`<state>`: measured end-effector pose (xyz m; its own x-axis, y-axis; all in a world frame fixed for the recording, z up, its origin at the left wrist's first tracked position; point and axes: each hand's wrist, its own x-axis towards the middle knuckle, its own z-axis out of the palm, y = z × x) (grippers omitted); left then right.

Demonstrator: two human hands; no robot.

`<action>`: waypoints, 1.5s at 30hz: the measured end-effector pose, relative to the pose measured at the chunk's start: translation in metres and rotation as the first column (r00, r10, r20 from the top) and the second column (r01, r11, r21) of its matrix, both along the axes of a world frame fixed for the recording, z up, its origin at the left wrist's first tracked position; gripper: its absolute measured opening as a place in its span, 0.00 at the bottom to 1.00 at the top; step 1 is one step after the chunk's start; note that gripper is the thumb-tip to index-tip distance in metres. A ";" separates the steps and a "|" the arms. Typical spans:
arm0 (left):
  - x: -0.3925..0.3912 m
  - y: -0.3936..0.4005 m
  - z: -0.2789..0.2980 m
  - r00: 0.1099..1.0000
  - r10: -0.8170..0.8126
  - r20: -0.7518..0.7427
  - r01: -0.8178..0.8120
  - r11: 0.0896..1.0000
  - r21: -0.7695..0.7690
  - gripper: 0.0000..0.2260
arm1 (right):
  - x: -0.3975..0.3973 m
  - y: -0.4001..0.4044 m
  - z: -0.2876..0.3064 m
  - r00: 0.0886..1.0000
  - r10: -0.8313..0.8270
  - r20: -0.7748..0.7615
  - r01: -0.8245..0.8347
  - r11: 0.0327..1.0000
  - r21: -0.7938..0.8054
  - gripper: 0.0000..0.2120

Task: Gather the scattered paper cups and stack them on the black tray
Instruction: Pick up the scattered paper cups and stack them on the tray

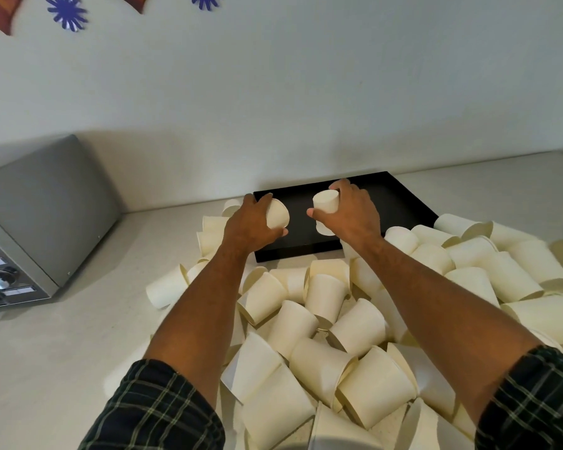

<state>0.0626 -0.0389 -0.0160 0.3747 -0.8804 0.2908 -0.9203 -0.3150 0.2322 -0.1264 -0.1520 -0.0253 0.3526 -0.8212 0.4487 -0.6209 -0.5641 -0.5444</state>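
Observation:
A black tray (400, 203) lies on the counter against the wall. Over its near-left part, my left hand (251, 224) grips a cream paper cup (278, 214) held on its side. My right hand (351, 212) holds another cream paper cup (325, 201) upside down above the tray's middle, and a bit of one more cup shows under that hand. In front of the tray and to its right lies a big heap of scattered paper cups (322, 323), most tipped over, several nested.
A grey microwave (43, 216) with a knob stands at the left on the pale counter (62, 345). The white wall behind carries blue paper flowers (66, 11). Bare counter lies left of the heap and at the far right behind it.

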 end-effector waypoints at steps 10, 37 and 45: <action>-0.002 -0.007 -0.019 1.000 0.006 0.017 -0.005 0.996 -0.087 0.30 | 0.010 -0.004 -0.002 0.982 0.157 -0.108 -0.151 0.986 0.068 0.29; 0.011 -0.022 -0.034 0.997 0.063 0.044 -0.067 0.994 0.085 0.23 | 0.021 -0.009 -0.025 0.864 0.323 -0.387 -0.270 0.945 0.187 0.25; 0.014 -0.020 -0.023 0.988 0.063 0.140 -0.088 0.980 0.181 0.24 | 0.023 -0.005 -0.026 0.856 0.372 -0.360 -0.302 0.924 0.237 0.26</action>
